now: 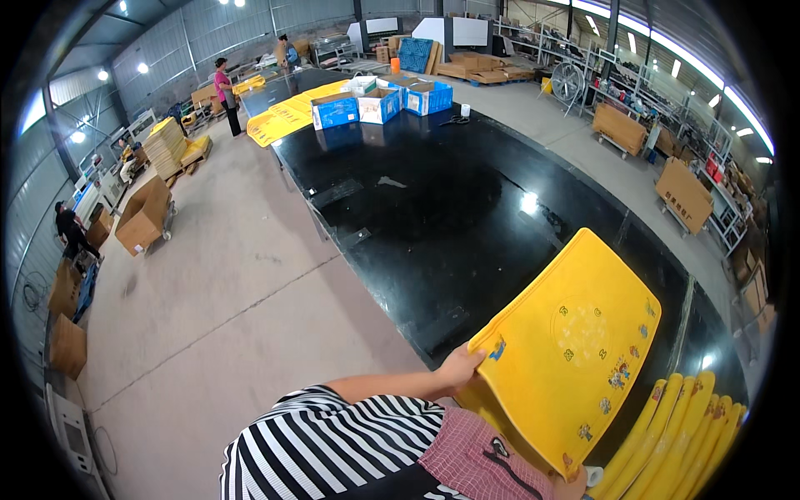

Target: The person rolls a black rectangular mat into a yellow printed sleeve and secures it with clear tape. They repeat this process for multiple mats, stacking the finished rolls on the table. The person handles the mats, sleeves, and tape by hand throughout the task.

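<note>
A yellow mat [546, 325] with small cartoon prints and a printed circle stands tilted over the black table, bowed and lifted off it on my side. My left hand [460, 368] pinches its left corner, thumb on the printed face. At the near corner, low in the picture, my right hand [572, 485] grips the edge; most of its fingers are hidden. Close beside that hand is a small white roll [593, 476]. Several rolled yellow mats [658, 433] lie side by side on the table to the right.
The long black table [433, 217] reaches away from me. At its far end are blue-and-white cartons [377, 106], flat yellow sheets [292, 115], scissors [455, 120] and a white cup-like item [465, 110]. A cardboard bin [145, 215] stands left; a person [225, 96] stands farther off.
</note>
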A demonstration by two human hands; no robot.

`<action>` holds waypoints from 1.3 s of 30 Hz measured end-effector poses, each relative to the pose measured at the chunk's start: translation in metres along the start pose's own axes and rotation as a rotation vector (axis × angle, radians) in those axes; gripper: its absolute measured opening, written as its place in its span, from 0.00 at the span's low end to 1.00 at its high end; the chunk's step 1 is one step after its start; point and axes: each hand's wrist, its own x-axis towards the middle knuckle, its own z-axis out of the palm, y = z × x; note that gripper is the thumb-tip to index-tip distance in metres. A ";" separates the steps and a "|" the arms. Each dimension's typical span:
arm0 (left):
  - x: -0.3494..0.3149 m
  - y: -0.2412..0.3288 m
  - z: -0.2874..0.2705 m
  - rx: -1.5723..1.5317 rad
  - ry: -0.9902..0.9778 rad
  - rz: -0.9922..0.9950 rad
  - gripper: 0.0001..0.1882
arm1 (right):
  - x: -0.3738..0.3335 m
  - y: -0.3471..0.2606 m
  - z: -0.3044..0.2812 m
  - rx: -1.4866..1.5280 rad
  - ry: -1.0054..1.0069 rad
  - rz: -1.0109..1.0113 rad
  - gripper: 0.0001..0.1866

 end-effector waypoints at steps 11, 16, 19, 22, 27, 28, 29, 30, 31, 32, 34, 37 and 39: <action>-0.029 0.004 -0.044 0.684 0.052 -0.046 0.16 | 0.022 0.141 0.094 0.533 0.408 0.048 0.38; -0.026 -0.007 -0.055 0.602 -0.014 -0.083 0.15 | 0.015 0.085 0.074 0.725 0.283 0.189 0.34; -0.021 -0.010 -0.057 0.517 -0.066 -0.109 0.16 | 0.009 0.051 0.055 0.905 0.145 0.261 0.32; -0.018 -0.010 -0.058 0.409 -0.124 -0.105 0.17 | 0.007 0.024 0.031 1.138 -0.064 0.305 0.30; 0.015 0.018 -0.041 0.185 -0.322 -0.307 0.22 | 0.037 -0.017 -0.018 1.349 -0.322 0.292 0.27; 0.018 0.045 -0.029 0.205 -0.407 -0.263 0.21 | 0.051 -0.019 -0.031 1.363 -0.288 0.269 0.27; 0.022 0.068 -0.005 0.202 -0.344 -0.228 0.19 | 0.064 -0.021 -0.046 1.357 -0.194 0.242 0.26; 0.026 0.093 0.009 0.120 -0.266 -0.244 0.17 | 0.090 -0.024 -0.057 1.358 -0.096 0.191 0.23; 0.044 0.104 0.014 -0.039 -0.289 -0.178 0.14 | 0.115 -0.029 -0.068 1.354 0.004 0.136 0.21; 0.036 0.139 0.041 -0.048 -0.294 -0.134 0.12 | 0.134 -0.023 -0.085 1.353 0.088 0.067 0.22; 0.044 0.180 0.068 -0.142 -0.446 -0.019 0.15 | 0.156 -0.026 -0.124 1.471 0.147 -0.105 0.29; 0.024 0.234 0.115 -0.288 -0.656 0.206 0.19 | 0.147 -0.063 -0.179 1.595 0.203 -0.338 0.35; 0.001 0.270 0.131 -0.341 -0.742 0.413 0.20 | 0.141 -0.101 -0.198 1.550 0.316 -0.415 0.34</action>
